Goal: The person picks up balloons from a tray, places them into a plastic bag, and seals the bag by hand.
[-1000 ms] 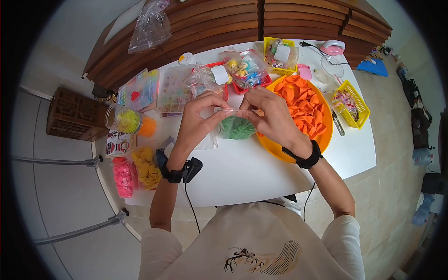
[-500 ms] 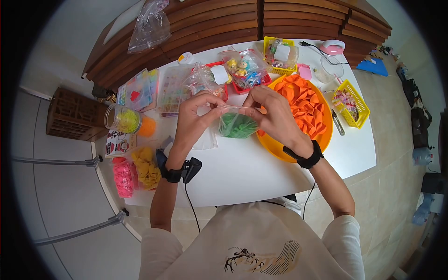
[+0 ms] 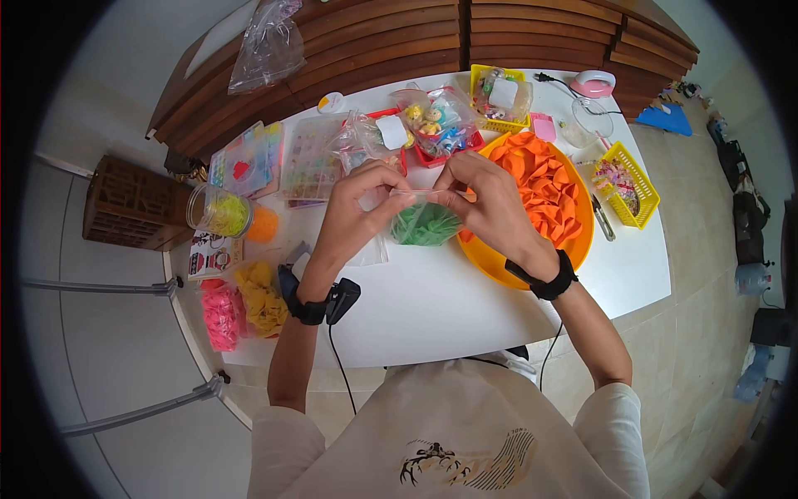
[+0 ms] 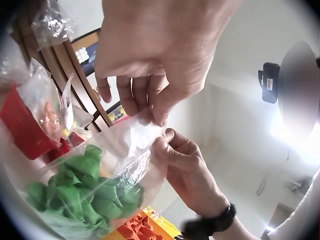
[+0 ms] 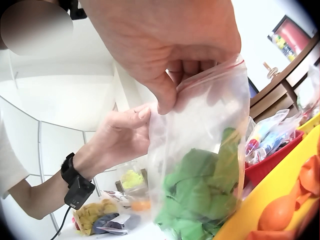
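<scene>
A clear zip bag (image 3: pixel 426 226) of green balloons (image 5: pixel 197 187) hangs upright between my two hands, over the middle of the white table. At its top edge, my left hand (image 3: pixel 356 208) pinches one end of the strip between thumb and fingers. My right hand (image 3: pixel 492 204) pinches the same edge a little further right, its thumb pressed to the plastic. A red line of the zip (image 5: pixel 220 75) shows along the bag's mouth in the right wrist view. Both hands' fingertips sit close together in the left wrist view.
Right of the bag stands a round yellow tray (image 3: pixel 585 241) of orange balloons (image 3: pixel 536 191). Red baskets (image 3: pixel 471 143) with bagged trinkets are behind. Bags of yellow (image 3: pixel 262 299) and pink (image 3: pixel 221 316) pieces, a jar (image 3: pixel 224 214) and bead boxes (image 3: pixel 312 158) line the left side. A box cutter (image 3: pixel 603 220) lies right.
Both hands keep their pinch on the bag's top edge and shift only slightly. The strip between them has changed shape a little, and more of the bag's upper part shows below the fingers.
</scene>
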`<state>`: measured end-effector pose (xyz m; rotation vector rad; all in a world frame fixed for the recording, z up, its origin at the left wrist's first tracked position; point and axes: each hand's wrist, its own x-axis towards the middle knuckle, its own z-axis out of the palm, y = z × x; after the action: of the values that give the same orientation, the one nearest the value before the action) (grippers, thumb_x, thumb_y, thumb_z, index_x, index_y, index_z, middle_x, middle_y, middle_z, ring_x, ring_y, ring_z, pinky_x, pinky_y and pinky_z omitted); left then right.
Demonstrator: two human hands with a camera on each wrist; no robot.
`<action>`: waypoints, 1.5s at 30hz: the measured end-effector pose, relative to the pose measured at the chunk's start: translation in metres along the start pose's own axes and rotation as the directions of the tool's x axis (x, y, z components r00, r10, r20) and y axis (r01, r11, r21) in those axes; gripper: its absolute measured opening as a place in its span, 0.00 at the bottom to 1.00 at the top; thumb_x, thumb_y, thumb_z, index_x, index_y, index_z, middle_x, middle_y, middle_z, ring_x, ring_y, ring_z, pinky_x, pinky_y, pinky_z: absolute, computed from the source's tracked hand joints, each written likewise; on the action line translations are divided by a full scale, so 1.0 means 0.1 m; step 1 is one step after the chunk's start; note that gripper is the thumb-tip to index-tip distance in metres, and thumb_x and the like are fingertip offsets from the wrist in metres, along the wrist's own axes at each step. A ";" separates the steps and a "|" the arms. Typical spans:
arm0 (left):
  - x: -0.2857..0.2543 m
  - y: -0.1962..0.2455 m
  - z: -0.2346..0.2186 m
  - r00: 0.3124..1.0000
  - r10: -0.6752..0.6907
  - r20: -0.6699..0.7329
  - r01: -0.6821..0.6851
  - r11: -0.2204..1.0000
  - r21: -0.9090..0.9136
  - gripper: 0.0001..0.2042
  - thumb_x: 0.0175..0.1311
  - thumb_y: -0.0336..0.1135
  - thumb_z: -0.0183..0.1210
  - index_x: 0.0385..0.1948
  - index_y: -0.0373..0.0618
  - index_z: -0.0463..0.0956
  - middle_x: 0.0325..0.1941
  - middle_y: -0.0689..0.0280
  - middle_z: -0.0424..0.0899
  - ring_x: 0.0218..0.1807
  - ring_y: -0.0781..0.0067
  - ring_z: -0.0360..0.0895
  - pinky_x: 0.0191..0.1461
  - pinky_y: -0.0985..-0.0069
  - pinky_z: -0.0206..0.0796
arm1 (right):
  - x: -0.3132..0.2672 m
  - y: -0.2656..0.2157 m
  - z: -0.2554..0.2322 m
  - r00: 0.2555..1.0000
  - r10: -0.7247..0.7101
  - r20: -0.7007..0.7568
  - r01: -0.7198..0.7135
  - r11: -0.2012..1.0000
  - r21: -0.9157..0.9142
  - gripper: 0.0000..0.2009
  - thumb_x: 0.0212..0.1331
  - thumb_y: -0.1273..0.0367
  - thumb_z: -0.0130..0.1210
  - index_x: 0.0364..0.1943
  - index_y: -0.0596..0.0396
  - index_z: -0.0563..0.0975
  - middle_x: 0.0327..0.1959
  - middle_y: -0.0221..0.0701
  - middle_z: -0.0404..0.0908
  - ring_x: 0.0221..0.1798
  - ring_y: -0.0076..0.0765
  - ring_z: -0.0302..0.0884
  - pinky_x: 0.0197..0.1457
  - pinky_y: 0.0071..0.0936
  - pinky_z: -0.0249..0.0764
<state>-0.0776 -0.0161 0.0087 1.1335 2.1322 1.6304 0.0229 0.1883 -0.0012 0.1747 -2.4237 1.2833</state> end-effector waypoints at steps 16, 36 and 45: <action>0.00 -0.01 0.00 0.999 0.034 0.015 -0.035 0.989 0.144 0.05 0.54 0.22 0.70 0.32 0.38 0.86 0.35 0.63 0.86 0.45 0.66 0.81 0.68 0.68 0.67 | -0.09 0.10 -0.05 0.996 0.073 0.046 -0.077 0.992 0.098 0.06 0.57 0.74 0.66 0.33 0.59 0.80 0.34 0.37 0.82 0.40 0.44 0.81 0.43 0.36 0.76; 0.04 0.09 0.11 0.972 0.227 0.054 -0.225 0.849 0.479 0.05 0.53 0.25 0.71 0.31 0.42 0.86 0.35 0.66 0.85 0.47 0.63 0.78 0.65 0.63 0.63 | -0.15 0.10 -0.12 0.998 0.058 -0.010 -0.058 0.998 -0.009 0.04 0.54 0.77 0.65 0.33 0.59 0.81 0.33 0.38 0.82 0.39 0.46 0.80 0.44 0.38 0.76; 0.07 0.17 0.20 0.941 0.315 0.125 -0.330 0.768 0.550 0.04 0.53 0.26 0.70 0.28 0.42 0.84 0.32 0.65 0.83 0.49 0.62 0.78 0.68 0.62 0.60 | -0.12 0.06 -0.08 0.999 0.033 -0.025 -0.033 0.999 0.028 0.06 0.56 0.74 0.67 0.33 0.59 0.80 0.32 0.38 0.81 0.37 0.46 0.80 0.43 0.37 0.75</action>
<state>-0.0630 0.0047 0.0192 1.7663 2.6059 1.0794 0.0347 0.1972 -0.0067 0.1257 -2.3974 1.3262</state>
